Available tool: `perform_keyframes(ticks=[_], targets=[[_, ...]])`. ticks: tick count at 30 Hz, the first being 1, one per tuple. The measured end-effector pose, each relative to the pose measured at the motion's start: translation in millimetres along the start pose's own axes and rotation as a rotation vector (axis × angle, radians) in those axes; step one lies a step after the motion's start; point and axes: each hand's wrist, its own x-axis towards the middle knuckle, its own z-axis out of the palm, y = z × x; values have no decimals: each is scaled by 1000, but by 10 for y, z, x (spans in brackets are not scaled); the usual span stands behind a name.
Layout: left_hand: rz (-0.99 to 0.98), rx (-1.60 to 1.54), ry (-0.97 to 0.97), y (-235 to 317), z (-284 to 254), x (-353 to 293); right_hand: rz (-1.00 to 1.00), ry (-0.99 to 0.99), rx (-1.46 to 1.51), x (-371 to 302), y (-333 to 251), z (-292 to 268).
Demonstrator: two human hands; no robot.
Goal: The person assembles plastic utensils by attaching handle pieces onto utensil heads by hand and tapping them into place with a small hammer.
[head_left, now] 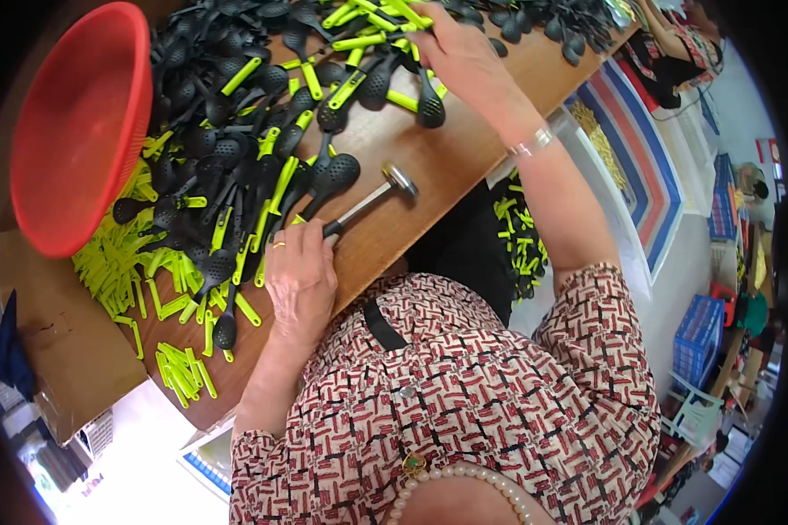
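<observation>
Patterned sleeves come in from the lower edge. Left hand [300,278] sits at the bench's near edge, fingers clenched round the black grip of a small hammer [372,199]. Ring on one finger. Hammer: slim metal shaft, round silver head, lying flat on bare wood, head pointing toward the far edge.

Right hand [460,54] is stretched to the far edge of the wooden bench [451,166], fingers down in a heap of slotted spoons [236,149]; it seems to be grasping one or more, but I can't tell which. Bracelet on that wrist.

Spoons: black perforated oval bowls, black stems with lime-green handle inserts, piled criss-cross over the bench's left and far parts. One slotted ladle [334,173] lies just beside the hammer shaft.

Loose lime-green handle strips [114,262] are heaped at the left edge and scattered toward the near-left corner. Red plastic basket [79,122] stands tilted on its side at the left edge, touching the spoon pile.
</observation>
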Motion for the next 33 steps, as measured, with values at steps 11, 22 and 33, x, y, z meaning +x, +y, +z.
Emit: perform_keyframes(ticks=[11, 22, 33], targets=[[-378, -631, -175, -28, 49, 163, 965, -403, 1283, -2011, 296, 214], [80, -416, 6, 300, 85, 187, 224, 18, -115, -2079, 93, 338], [78, -244, 8, 156, 36, 382, 311, -148, 58, -1933, 285, 214]])
